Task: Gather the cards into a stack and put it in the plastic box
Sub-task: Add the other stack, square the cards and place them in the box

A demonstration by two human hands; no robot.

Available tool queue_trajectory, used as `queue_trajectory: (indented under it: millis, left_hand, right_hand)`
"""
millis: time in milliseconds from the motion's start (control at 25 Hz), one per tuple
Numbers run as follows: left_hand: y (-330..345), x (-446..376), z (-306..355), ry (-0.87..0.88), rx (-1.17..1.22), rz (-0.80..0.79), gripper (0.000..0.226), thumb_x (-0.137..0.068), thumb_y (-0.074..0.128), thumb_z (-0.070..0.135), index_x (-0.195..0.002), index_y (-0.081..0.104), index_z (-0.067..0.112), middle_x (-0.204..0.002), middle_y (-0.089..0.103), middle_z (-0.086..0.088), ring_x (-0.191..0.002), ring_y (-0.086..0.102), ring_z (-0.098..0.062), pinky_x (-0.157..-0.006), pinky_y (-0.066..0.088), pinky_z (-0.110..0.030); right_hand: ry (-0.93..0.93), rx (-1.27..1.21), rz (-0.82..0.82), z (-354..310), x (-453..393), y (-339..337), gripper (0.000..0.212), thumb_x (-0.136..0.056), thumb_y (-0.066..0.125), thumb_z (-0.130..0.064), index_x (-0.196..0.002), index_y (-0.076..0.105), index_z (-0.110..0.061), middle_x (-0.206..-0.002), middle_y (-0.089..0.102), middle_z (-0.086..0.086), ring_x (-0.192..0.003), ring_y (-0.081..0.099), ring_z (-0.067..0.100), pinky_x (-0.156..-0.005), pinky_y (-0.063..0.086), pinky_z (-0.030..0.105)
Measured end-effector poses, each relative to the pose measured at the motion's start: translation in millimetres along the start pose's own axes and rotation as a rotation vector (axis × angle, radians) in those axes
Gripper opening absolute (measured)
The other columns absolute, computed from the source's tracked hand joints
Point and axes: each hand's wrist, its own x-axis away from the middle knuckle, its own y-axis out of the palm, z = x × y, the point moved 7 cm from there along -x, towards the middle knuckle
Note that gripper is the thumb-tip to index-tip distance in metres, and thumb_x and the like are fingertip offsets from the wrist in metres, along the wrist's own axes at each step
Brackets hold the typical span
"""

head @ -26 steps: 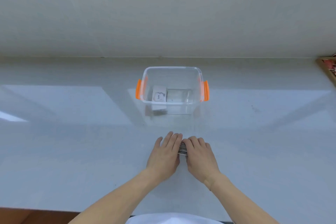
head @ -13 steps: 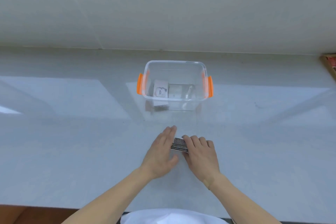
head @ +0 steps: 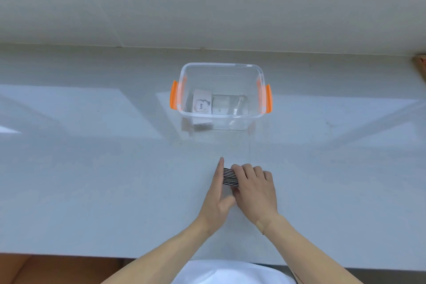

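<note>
While the cards [head: 230, 176] lie together in one small pile on the pale surface [head: 92, 180], well in from its near edge and about midway along it, the gathering half of the job looks nearly done to me. I can see no stray cards anywhere else on the surface. What shows of the pile is a striped black-and-white back between the two hands.

The left hand [head: 217, 196] stands on its edge with fingers straight and together, pressed flat against the pile's left side, thumb tucked in toward the near side. The right hand [head: 254, 188] lies palm down over the pile's right part, fingers curled onto its top. Neither hand has lifted anything; the pile rests on the surface. It reads to me as squaring up the edges rather than picking up.

What is left, as I judge it: getting a proper grip on the stack, carrying it toward the far edge, and lowering it into the plastic box [head: 221, 120].

That box stands open, no lid in sight, farther back on the surface and well apart from the hands, with an orange handle [head: 174, 98] on its left end and another on its right. It is not empty. A small white pack [head: 202, 105] printed with the word "love" sits in its left part, and just beside that, to the right, lies something clear and flat that I cannot make out. Room for the stack seems to remain along the far side.
</note>
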Motion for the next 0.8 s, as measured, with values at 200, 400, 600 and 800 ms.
queue_trajectory:
  millis: [200,400,600,800]
  left_hand:
    - [-29,-10,-10,-0.077,0.133,0.159,0.093,-0.065,0.040,0.005,-0.152,0.014,0.028,-0.158,0.016,0.022,-0.143,0.014,0.008,-0.113,0.016,-0.014]
    - [-10,-12,-12,-0.074,0.074,-0.011,0.092,-0.064,0.042,0.006,-0.149,0.020,0.033,-0.153,0.026,0.025,-0.136,0.023,0.016,-0.098,0.028,-0.001]
    - [-7,-17,-12,-0.121,0.134,-0.006,0.095,-0.064,0.041,0.005,-0.150,0.012,0.031,-0.140,0.036,0.043,-0.118,0.033,0.029,-0.089,0.033,0.003]
    - [-11,-22,-7,-0.139,0.285,0.143,0.099,-0.059,0.040,0.004,-0.150,0.014,0.034,-0.156,0.028,0.015,-0.134,0.031,0.010,-0.102,0.034,-0.014]
  right_hand:
    - [-0.004,-0.006,0.004,1,-1,-2,0.042,-0.070,0.074,-0.029,-0.107,0.054,-0.024,-0.086,0.056,-0.003,-0.073,0.051,0.026,-0.065,0.040,0.037]
    - [0.018,-0.003,-0.011,1,1,-3,0.045,-0.066,0.076,-0.029,-0.105,0.056,-0.024,-0.085,0.057,-0.003,-0.073,0.052,0.026,-0.065,0.041,0.038]
    - [0.045,-0.007,-0.045,3,1,-3,0.042,-0.066,0.076,-0.029,-0.103,0.056,-0.025,-0.086,0.057,-0.003,-0.075,0.052,0.026,-0.066,0.041,0.038]
    - [0.054,-0.007,-0.047,6,-2,-4,0.037,-0.067,0.075,-0.030,-0.099,0.057,-0.024,-0.086,0.059,-0.002,-0.074,0.053,0.027,-0.066,0.041,0.039]
